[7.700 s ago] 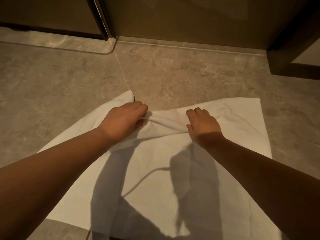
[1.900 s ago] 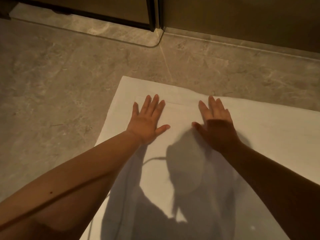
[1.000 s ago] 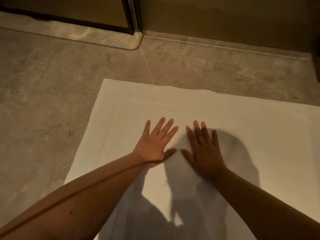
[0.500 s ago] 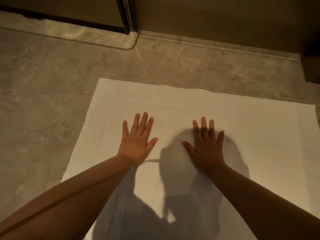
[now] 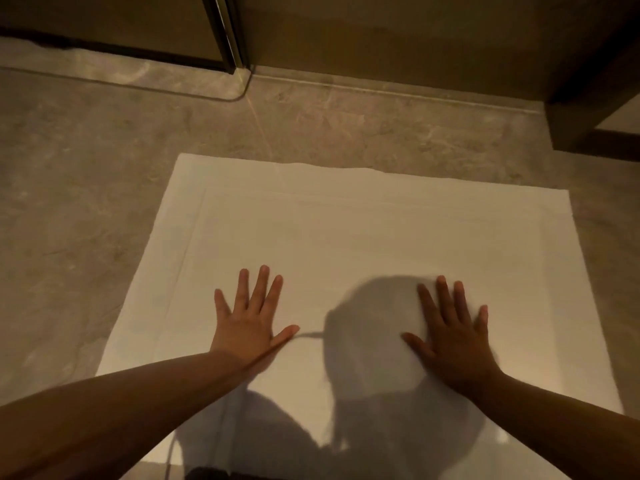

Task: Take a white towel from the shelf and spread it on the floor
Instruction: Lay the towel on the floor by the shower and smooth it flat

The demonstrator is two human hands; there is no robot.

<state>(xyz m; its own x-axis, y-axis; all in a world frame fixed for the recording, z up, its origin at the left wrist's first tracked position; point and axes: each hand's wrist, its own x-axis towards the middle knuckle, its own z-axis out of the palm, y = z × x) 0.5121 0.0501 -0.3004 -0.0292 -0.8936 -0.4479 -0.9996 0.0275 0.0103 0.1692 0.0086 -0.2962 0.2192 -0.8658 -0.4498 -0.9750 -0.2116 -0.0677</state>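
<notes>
The white towel [image 5: 353, 230] lies flat and unfolded on the stone floor, its far edge and both far corners in sight. My left hand [image 5: 251, 318] rests palm down on its left half, fingers spread. Palm down on the right half lies my right hand [image 5: 450, 336], fingers also spread, partly in shadow. Neither hand holds anything. My shadow covers the near part of the towel, and its near edge is mostly hidden.
Grey-brown stone floor [image 5: 79, 209] surrounds the towel. A dark wall panel [image 5: 398, 39] and a door frame with a metal strip [image 5: 227, 32] run along the far side. A dark cabinet corner [image 5: 595, 112] stands at the far right.
My two hands have slid apart across the towel, the left one leftward, the right one rightward. The towel, bunched between my hands 7.7 s ago, now lies smooth and flat.
</notes>
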